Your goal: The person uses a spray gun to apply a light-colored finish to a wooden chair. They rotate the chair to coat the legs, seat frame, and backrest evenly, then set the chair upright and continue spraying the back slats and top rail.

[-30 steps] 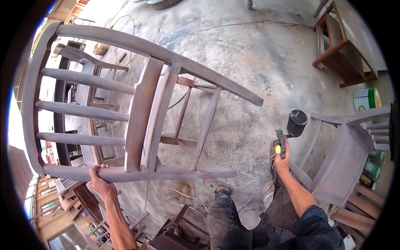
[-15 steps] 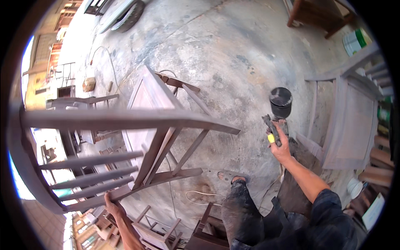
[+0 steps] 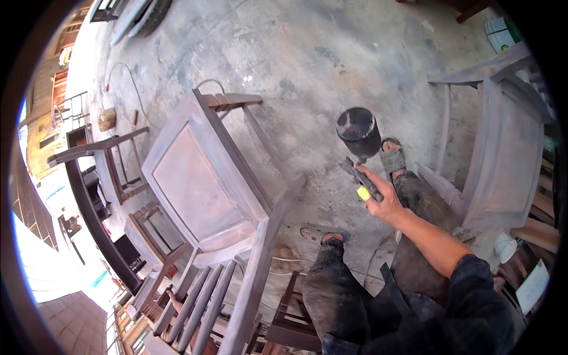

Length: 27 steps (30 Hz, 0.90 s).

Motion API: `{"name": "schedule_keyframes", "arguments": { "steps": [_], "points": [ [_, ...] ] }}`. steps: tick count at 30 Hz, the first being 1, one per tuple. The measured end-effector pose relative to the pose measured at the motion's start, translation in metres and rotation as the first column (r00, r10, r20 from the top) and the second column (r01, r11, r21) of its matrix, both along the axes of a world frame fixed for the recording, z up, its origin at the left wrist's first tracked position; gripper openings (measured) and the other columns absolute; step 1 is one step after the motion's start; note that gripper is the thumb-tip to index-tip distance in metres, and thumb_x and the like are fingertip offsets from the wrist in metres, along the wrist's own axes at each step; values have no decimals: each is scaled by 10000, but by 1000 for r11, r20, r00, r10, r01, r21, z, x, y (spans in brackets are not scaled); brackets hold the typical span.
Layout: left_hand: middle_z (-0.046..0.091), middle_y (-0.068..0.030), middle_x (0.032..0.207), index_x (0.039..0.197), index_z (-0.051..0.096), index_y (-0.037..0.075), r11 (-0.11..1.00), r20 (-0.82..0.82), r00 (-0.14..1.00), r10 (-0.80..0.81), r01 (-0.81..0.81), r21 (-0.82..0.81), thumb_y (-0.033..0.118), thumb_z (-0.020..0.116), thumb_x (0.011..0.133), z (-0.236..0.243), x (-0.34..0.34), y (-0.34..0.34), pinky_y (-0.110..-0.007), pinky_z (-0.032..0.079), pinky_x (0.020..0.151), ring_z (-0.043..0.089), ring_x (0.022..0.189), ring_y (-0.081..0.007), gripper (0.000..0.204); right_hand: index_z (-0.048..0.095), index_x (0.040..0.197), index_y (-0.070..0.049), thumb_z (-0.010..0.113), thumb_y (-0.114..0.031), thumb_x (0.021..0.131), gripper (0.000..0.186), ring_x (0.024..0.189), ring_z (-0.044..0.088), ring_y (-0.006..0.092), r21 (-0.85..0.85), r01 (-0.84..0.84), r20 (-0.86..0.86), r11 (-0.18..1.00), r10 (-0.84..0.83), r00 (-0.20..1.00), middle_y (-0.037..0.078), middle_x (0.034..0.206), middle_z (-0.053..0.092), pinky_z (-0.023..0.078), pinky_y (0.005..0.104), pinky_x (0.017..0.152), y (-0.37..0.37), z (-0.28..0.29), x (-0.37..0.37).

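Note:
A grey-washed wooden chair (image 3: 201, 177) lies tilted in front of me, its seat panel turned up and its slatted back toward the lower edge. My left hand (image 3: 174, 302) grips the chair's back, largely hidden behind the slats. My right hand (image 3: 383, 201) is closed round a dark spray gun (image 3: 360, 177) with a black cup (image 3: 358, 136) on it and a yellow band at the fingers, to the right of the chair and over my legs.
Another grey chair (image 3: 500, 154) stands at right, near a bucket (image 3: 497, 35) and a white tub (image 3: 504, 247). More chairs (image 3: 142, 236) stand at left and below. A hose (image 3: 133, 80) lies on the concrete floor (image 3: 296, 53). A round dark object (image 3: 148, 18) is at top left.
The chair has swung from side-on to seat-up, its back lower in view. My left hand has slipped behind the slats. The spray gun has moved left and up with my right hand.

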State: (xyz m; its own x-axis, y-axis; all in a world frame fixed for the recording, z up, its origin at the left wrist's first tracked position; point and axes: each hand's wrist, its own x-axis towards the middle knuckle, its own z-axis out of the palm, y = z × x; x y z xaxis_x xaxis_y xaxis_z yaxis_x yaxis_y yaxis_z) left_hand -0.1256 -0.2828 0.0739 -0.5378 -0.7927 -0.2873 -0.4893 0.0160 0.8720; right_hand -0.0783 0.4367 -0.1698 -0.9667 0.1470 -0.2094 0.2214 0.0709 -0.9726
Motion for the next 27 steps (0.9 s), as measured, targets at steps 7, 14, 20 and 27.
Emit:
{"name": "schedule_keyframes", "arguments": {
  "steps": [7,14,20,27],
  "points": [
    [473,-165,1502,1500,417,-2,987,459,886,67,7,-158,239,571,1031,-39,134,6,-429,369,1159,444,1405,-297,549,518,1439,9,584,12,856,587,1294,586,237,-65,-54,147,996,63,987,196,1379,616,417,325,1093,-13,-5,-34],
    [454,-173,1524,1511,393,-16,911,798,494,-347,381,160,193,564,1041,-100,252,222,-412,349,1170,428,1423,-287,542,538,1446,-47,643,5,860,598,1184,642,221,-103,-293,103,951,303,947,167,1318,659,462,324,1040,-42,-15,-28],
    [415,-243,1514,1509,316,-58,848,418,738,-530,461,261,65,610,989,-146,200,386,-427,323,1188,424,1416,-342,610,542,1445,-54,641,-1,841,614,1166,658,250,-88,-376,-19,922,376,926,181,1290,667,481,334,1029,-57,-6,-48],
    [308,-234,1546,1477,236,-95,881,-88,902,-424,387,-273,358,730,947,-202,101,416,-487,315,1191,344,1448,-314,854,512,1451,2,603,19,912,546,962,617,127,-33,-406,-141,913,398,906,90,1094,669,488,273,889,-64,-11,-77]
  ]
}}
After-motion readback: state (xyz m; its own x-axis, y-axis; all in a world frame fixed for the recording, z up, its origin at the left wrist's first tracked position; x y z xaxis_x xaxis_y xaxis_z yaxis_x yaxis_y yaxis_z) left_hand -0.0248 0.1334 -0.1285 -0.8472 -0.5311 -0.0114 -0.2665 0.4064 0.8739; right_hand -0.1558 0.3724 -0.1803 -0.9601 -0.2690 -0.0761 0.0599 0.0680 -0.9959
